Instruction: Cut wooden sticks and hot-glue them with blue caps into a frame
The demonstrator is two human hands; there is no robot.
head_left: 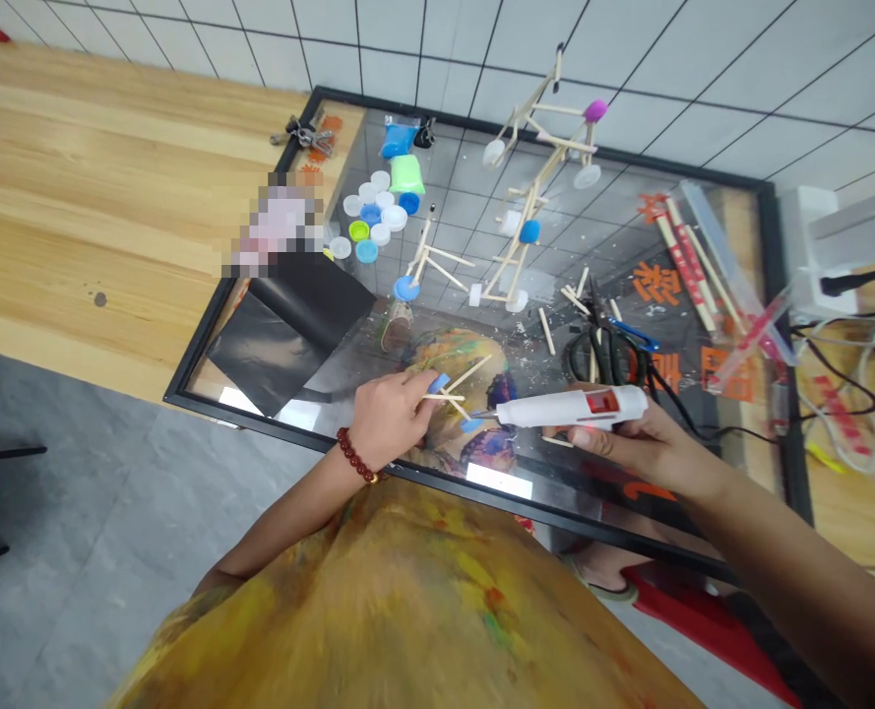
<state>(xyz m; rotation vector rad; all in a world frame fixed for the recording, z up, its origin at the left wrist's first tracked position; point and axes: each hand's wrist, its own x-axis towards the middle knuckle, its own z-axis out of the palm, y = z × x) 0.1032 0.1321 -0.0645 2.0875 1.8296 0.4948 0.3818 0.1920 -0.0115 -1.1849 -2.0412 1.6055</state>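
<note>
Black-framed glass panel [526,133] in view — I can't read the orange print under it, too skewed. Right hand [633,445] closed around a white hot glue gun [570,407], nozzle just beside the stick frame. Left hand [391,418] pressed together, pinching that small wooden stick frame [456,394] over the glass.

On the wooden table [90,197] lay my black-framed glass panel [437,114], scattered with plastic bottle caps [370,214], a black sheet [289,330] and wheeled craft-stick models [562,138], while a white power socket [843,236] sat off to the right.
</note>
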